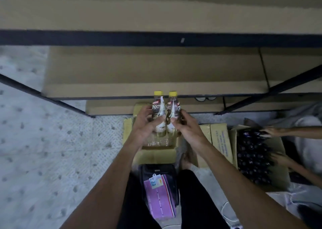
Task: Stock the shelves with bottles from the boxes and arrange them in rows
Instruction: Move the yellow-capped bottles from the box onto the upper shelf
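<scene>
Left hand (pixel 145 124) grips one bottle (pixel 158 112), right hand (pixel 187 126) grips another bottle (pixel 173 111) (yellow caps touching-close). An open box (pixel 156 154) sits below them, the shelf edge (pixel 156 98) just beyond.

Light: dim, flat and even indoors, source not visible; the tone leans grey-brown. Shadows: soft and weak, darkest under the shelf (pixel 156 87) edges and inside the box of dark bottles (pixel 252 155) at right. Glare: none of note; faint sheen on the two bottles (pixel 166 113) held at centre. Blur: overall softness, label print barely legible; motion smear on the other person's hands (pixel 268 132) at far right. Distortion: wide-angle bowing of the shelf frame, strongest toward left and right edges.
</scene>
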